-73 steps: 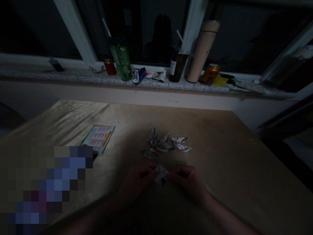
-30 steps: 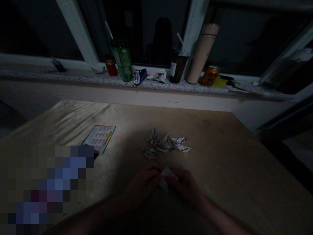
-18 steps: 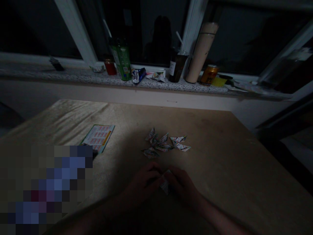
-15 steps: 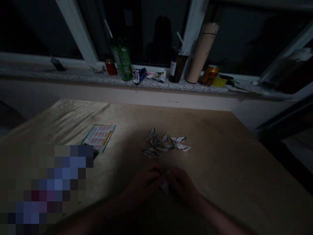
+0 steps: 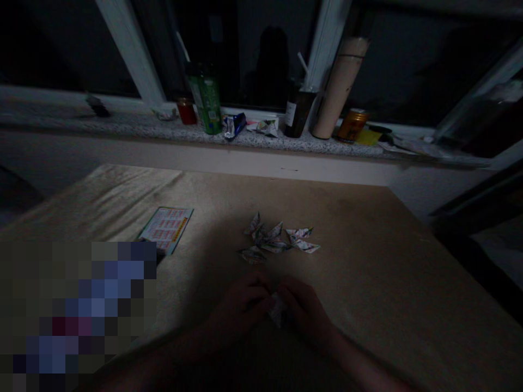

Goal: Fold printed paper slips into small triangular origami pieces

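- Left hand point(image 5: 250, 300) and right hand point(image 5: 307, 309): fingers curled nearly together, pinching 1 small folded paper point(image 5: 278, 312) between them; exact grip too dark to tell
- Small folded paper: at or just above the worktop point(image 5: 359, 218), apart from the folded pieces point(image 5: 273, 239), on their near side
- Step appears to be creasing; next move likely calls for steady, aligned pressing

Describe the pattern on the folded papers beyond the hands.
The folded papers are whitish with multicoloured print, too dim to read; best in the head view.
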`<action>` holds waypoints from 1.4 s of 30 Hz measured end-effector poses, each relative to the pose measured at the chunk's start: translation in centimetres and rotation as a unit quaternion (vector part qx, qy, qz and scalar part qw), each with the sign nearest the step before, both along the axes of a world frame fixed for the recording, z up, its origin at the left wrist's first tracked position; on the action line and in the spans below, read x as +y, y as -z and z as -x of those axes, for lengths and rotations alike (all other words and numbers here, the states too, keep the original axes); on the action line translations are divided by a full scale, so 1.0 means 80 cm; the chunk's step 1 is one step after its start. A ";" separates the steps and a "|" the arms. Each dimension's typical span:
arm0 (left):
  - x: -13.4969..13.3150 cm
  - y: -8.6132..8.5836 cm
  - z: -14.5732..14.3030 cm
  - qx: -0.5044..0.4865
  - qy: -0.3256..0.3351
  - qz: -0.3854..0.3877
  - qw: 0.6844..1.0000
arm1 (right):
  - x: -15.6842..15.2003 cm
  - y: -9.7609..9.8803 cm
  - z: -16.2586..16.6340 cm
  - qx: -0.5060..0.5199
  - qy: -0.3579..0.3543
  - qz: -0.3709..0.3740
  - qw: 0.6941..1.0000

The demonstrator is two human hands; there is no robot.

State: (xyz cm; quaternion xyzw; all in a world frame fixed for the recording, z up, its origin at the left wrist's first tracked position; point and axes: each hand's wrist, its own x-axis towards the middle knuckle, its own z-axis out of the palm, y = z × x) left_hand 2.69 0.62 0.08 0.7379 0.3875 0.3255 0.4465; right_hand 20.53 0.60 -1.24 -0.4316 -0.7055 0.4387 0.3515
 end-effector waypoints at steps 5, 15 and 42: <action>0.005 0.000 0.003 -0.020 -0.063 0.003 0.998 | -0.001 -0.004 0.002 -0.002 0.014 0.021 1.000; 0.001 -0.004 0.002 -0.014 -0.076 0.014 0.997 | -0.001 -0.001 -0.002 0.040 -0.011 0.034 0.999; 0.005 -0.002 0.004 -0.027 -0.115 0.040 0.992 | 0.006 -0.011 -0.006 0.035 0.091 0.069 0.993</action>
